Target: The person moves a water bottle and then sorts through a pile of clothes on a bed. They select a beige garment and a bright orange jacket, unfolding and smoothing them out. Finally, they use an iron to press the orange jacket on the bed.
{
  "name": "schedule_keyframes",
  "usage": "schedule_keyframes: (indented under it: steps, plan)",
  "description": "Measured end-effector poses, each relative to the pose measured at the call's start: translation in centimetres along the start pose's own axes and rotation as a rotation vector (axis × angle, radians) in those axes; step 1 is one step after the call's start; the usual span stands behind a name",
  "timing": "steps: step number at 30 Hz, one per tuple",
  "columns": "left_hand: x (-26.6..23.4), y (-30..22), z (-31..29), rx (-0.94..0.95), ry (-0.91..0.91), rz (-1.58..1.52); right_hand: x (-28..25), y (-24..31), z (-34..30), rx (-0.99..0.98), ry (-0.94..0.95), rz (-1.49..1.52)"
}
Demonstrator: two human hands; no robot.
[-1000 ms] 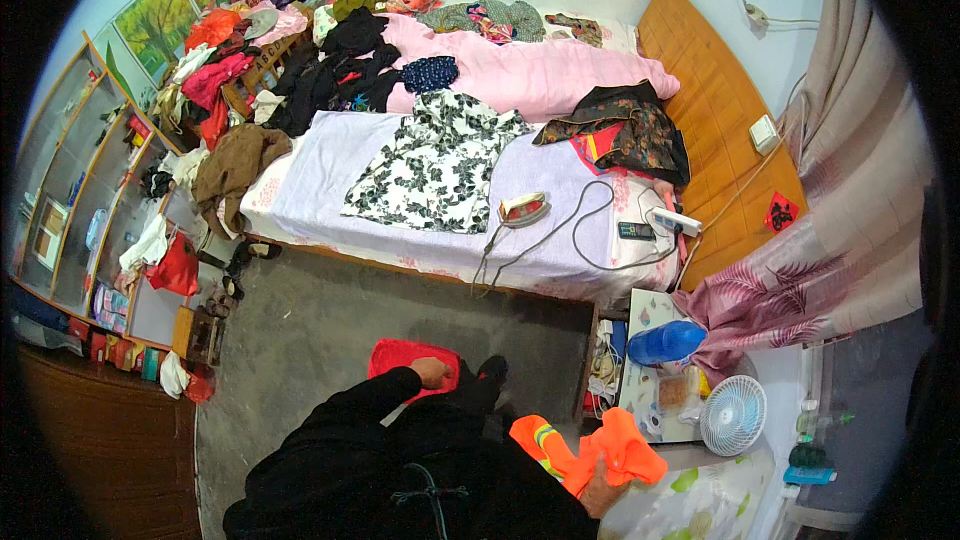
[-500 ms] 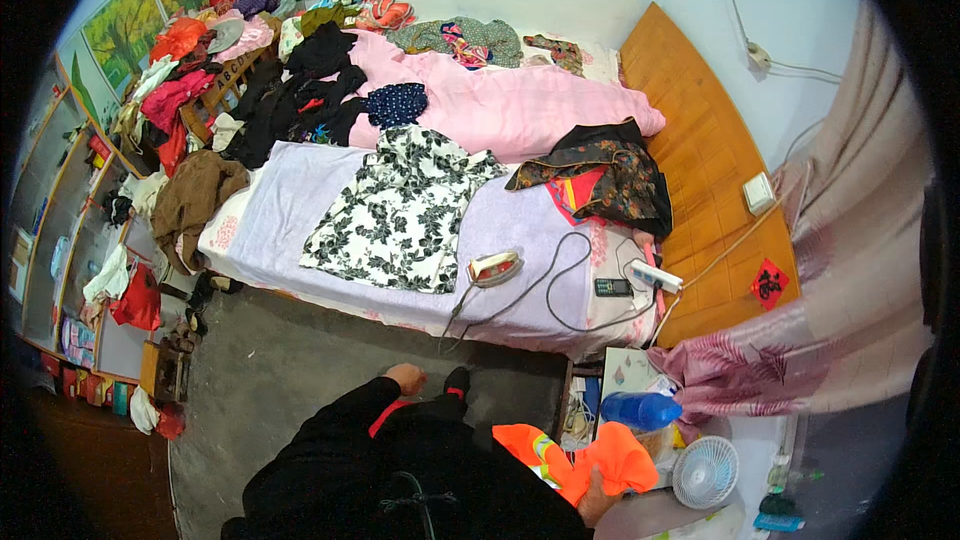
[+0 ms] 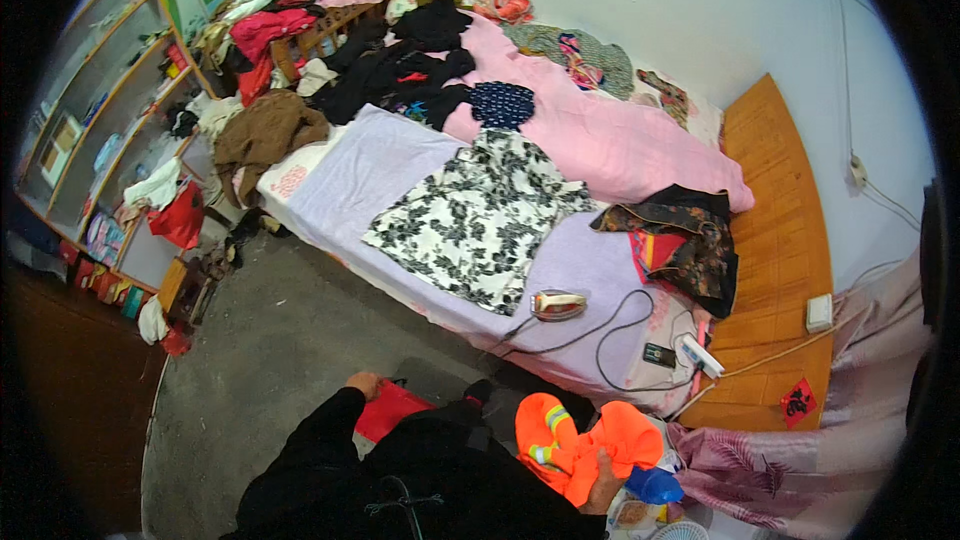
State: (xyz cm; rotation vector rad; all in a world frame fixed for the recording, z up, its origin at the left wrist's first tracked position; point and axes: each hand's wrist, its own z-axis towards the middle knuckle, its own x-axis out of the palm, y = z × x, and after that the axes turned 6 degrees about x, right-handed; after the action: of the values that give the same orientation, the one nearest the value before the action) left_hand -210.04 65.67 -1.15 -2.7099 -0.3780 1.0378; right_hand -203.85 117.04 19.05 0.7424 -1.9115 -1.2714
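My right hand (image 3: 603,485) grips a bright orange high-visibility vest (image 3: 575,452) with yellow-silver reflective strips, bunched at the lower right. My left hand (image 3: 366,385) is closed at the upper corner of a flat red piece that looks like cloth (image 3: 393,412), beside my black sleeve. My body hides part of it. On the bed, beyond my hands, a white top with black flower print (image 3: 470,220) lies spread out on a lilac cover. An iron (image 3: 558,305) rests just right of its lower edge, its cord trailing over the cover.
A dark mobile phone (image 3: 659,355) and a white power strip (image 3: 703,356) lie near the wooden headboard (image 3: 780,200). A dark patterned garment (image 3: 690,250) sits above them. Clothes are heaped at the bed's far left. Shelves (image 3: 90,130) stand at left; a blue container (image 3: 655,485) is beside the vest.
My view has swung, so the bed sits further right. My right hand has lifted the orange vest, which now shows more bunched. My left hand has moved left, and more of the red cloth shows.
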Motion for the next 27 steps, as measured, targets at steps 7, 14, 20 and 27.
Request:
schedule_keyframes:
  steps: [7, 14, 20, 27]
  plan:
    - [4.0, 3.4, -1.4, 0.066, 0.027, -0.015, 4.8, 1.9, 1.2, 0.029, 0.077, -0.003]
    - [-4.5, -3.0, 4.5, 0.246, -0.051, -0.089, 8.8, 3.6, 2.1, 0.027, 0.026, -0.026]
    - [-14.1, -1.1, 9.6, 0.359, -0.063, -0.106, 17.5, 3.7, 5.0, 0.020, -0.057, -0.004]
    - [-24.0, 6.9, 12.3, 0.234, -0.038, -0.026, 26.5, 7.9, 10.8, -0.073, -0.123, -0.002]
